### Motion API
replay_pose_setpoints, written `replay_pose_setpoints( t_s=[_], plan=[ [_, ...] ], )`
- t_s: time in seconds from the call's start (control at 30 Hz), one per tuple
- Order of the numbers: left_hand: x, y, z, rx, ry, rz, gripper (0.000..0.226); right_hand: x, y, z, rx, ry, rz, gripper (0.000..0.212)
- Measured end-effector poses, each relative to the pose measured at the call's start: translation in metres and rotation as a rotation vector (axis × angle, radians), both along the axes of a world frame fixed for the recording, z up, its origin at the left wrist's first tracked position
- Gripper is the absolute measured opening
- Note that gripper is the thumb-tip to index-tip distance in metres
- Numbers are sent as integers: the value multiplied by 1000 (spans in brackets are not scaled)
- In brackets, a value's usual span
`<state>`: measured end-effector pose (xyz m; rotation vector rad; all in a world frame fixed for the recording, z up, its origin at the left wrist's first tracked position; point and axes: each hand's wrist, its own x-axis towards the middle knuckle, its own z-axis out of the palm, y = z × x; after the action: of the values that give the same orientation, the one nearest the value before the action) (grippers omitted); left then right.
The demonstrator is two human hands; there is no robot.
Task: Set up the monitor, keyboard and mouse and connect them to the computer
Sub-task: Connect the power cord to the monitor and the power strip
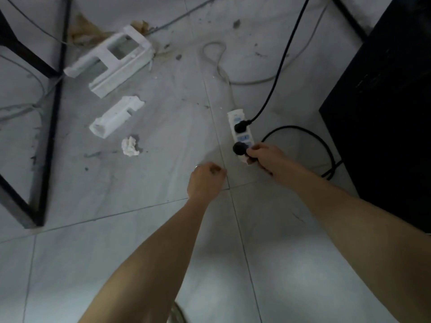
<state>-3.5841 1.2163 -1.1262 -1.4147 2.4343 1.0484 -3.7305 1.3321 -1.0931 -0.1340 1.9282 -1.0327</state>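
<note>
Pale grey floor [140,229] tiles fill the view, smudged with dark specks [236,24] toward the upper middle. A black metal frame [53,108] stands along the left edge, its bars meeting at a corner at lower left. Just right of it, in the upper left, lies a large white foam packing piece [100,55] with rectangular cut-outs, touching torn brown paper [86,31] behind it. Below that lies a smaller foam piece [115,117], apart from the first. A crumpled white paper wad [130,146] sits near its lower end.
</note>
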Motion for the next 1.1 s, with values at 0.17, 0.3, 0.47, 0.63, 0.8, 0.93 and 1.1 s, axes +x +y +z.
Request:
replay_pose_setpoints(
  t_s=[0.17, 0.3, 0.47, 0.63, 0.8, 0.93, 1.1],
  plan=[
    [-30, -1, 9, 180, 50, 5, 57, -24, -4, 5, 26, 126, -75, 13],
    [-64, 6, 7, 268, 71, 39, 67, -48, -3, 10, 70, 189, -56, 11],
    [-87, 13, -6, 287, 108, 127, 63, -61, -12, 4, 65, 164, -3, 6],
    [-86, 8, -18, 352, 101, 208, 65, -66, -12, 0, 119, 132, 182, 21],
    [-87, 0, -13, 396, 96, 239, 76, -76, -12, -2, 143, 56, 144, 10],
    [-89, -9, -9, 400, 62, 195, 76, -81, -9, -7, 122, -23, 140, 8],
    [-91, -23, -11, 381, -22, 109, 72, -83, -11, -4, 114, -28, 221, 9]
  ],
)
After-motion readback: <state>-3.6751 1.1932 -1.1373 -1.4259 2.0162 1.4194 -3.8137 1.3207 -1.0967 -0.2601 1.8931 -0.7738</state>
